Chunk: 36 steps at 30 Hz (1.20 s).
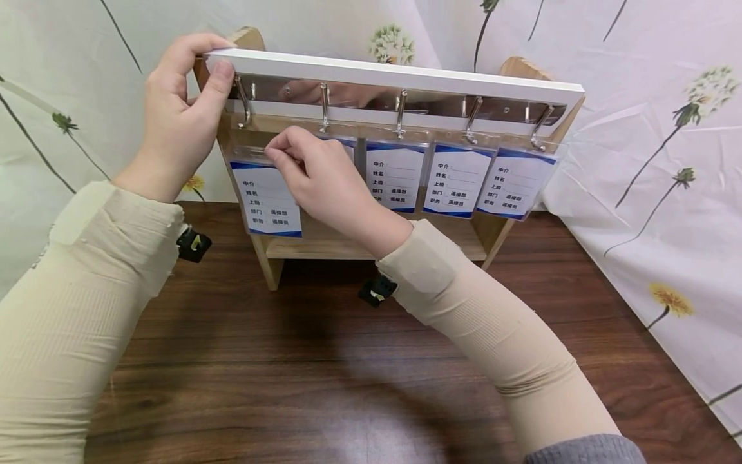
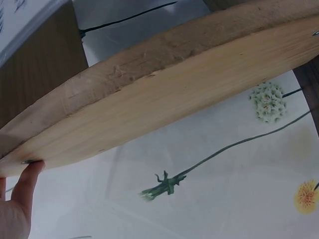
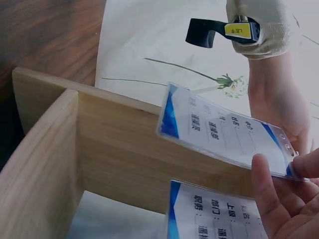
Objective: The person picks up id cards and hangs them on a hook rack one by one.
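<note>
In the head view, my left hand (image 1: 176, 119) grips the left end of a white hook rack (image 1: 400, 69), thumb in front and fingers over the top. My right hand (image 1: 327, 177) pinches the top edge of the leftmost clear-sleeved ID badge (image 1: 269, 203). That edge sits just below the leftmost metal hook (image 1: 244, 106). The badge (image 3: 219, 127) also shows in the right wrist view, slanting out from the right fingertips. Behind the right hand, a second badge (image 1: 349, 148) is partly hidden. In the left wrist view, left fingers (image 2: 27, 189) touch the wooden side panel (image 2: 159, 89).
Three more badges, including a middle one (image 1: 394, 174), hang below the hooks on the right. A wooden stand (image 1: 324, 250) with side panels bears the rack. It stands on a dark wooden surface (image 1: 278, 374), with flower-printed cloth (image 1: 655, 148) behind and beside it.
</note>
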Available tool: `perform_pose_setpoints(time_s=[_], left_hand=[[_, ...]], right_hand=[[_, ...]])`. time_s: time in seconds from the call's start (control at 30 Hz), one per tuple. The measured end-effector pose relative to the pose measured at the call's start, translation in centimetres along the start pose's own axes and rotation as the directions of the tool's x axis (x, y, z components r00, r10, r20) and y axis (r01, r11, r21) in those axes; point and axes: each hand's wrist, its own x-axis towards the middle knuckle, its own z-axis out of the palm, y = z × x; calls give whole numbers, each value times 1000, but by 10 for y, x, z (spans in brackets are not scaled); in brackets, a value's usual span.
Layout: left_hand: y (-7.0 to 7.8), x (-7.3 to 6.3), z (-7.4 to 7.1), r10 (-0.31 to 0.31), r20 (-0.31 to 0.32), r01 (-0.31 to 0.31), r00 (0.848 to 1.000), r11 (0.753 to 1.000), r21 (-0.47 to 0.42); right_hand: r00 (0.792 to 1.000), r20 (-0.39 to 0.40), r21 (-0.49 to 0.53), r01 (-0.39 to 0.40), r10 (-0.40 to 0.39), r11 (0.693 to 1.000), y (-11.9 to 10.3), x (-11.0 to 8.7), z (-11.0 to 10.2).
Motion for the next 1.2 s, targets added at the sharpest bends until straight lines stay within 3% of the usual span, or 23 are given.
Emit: perform_pose_setpoints(time_s=[0.2,0.7,0.97,1.2], left_hand=[[-1,0,0,53,12,-53,999,999,5],[-1,-1,3,14,-25,-14,1000,1000,8],[-7,-1,3,92,-32,-91,995,995,38],[-7,0,4,102,-35,-99,994,993,58]], right_hand=[[998,-13,-28,-56,56,998,-7,7,0],[996,-83,-103,-53,44,993,-14,18,6],[992,-113,-147,-69,53,987,-16,21,8],[991,-130,-166,-60,38,984,-17,22,9]])
